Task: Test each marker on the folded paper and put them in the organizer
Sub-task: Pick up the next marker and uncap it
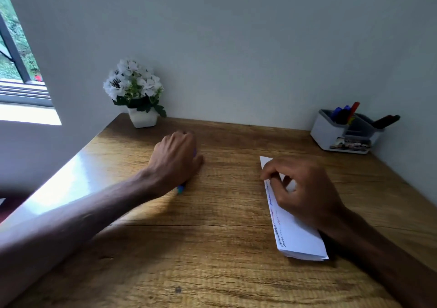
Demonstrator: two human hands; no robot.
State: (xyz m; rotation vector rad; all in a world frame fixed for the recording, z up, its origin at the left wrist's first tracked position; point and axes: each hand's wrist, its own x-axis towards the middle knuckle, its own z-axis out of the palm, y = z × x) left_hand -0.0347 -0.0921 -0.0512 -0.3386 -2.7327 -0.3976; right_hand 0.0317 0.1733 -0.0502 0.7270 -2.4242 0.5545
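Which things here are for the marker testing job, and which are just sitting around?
For the job:
marker, gripped by the left hand
folded paper, held by the right hand
organizer
tested markers already standing in it

Just sitting around:
flower pot
window

One paper, one organizer, one plant, one unsorted marker

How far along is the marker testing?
Several markers stand in the grey-and-white organizer; the folded white paper carries coloured scribbles. The left hand curls over a blue-tipped marker on the wooden table; the right hand rests on the paper. That marker remains unstored.
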